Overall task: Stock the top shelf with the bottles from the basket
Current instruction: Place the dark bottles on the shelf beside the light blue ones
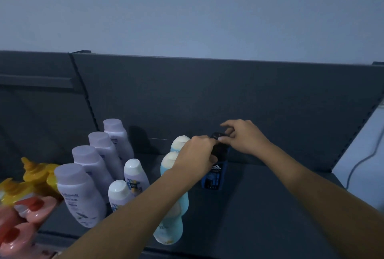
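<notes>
A dark blue Adidas bottle with a black cap stands upright on the dark top shelf, right of a row of light blue bottles. My left hand wraps around the upper body of the Adidas bottle. My right hand pinches its black cap from above and from the right. The basket is out of view.
Left of the blue row stand two small white-capped lilac bottles and a line of tall lilac bottles. Yellow bottles and pink bottles fill the far left. A dark back panel rises behind; a cable hangs at right.
</notes>
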Action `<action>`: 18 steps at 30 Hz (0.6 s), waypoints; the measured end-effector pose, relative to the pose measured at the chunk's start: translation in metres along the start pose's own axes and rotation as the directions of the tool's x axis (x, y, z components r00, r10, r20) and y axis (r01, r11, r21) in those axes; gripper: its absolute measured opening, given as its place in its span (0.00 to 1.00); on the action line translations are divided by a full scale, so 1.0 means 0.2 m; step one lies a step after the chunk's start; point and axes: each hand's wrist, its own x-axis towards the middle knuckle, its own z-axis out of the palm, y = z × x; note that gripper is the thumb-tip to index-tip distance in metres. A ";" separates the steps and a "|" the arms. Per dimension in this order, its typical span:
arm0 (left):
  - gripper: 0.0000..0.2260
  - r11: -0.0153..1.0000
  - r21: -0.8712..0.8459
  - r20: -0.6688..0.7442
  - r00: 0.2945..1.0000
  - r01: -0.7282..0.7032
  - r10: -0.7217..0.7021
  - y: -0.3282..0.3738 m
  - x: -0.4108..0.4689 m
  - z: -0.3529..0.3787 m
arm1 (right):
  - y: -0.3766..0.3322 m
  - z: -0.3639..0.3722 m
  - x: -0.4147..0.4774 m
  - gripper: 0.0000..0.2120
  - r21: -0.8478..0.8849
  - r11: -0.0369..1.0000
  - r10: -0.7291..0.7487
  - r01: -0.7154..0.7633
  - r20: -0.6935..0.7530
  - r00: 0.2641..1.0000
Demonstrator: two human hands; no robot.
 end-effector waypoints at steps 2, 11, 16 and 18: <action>0.15 1.000 -0.001 -0.022 1.000 -0.004 0.004 -0.01 -0.02 -0.03 | -0.03 -0.02 -0.04 0.25 -0.036 0.999 0.016 -0.018 -0.049 0.999; 0.16 0.997 -0.072 -0.164 0.987 -0.018 0.006 -0.10 -0.28 -0.34 | -0.37 -0.05 -0.36 0.18 -0.148 0.989 -0.020 -0.022 -0.276 0.961; 0.16 0.993 -0.097 -0.174 0.984 -0.067 0.049 -0.23 -0.58 -0.52 | -0.65 0.05 -0.61 0.17 -0.146 0.988 0.006 -0.054 -0.308 0.951; 0.16 0.991 -0.104 -0.164 0.984 -0.088 0.070 -0.30 -0.71 -0.57 | -0.76 0.11 -0.72 0.17 -0.132 0.989 0.020 -0.063 -0.304 0.952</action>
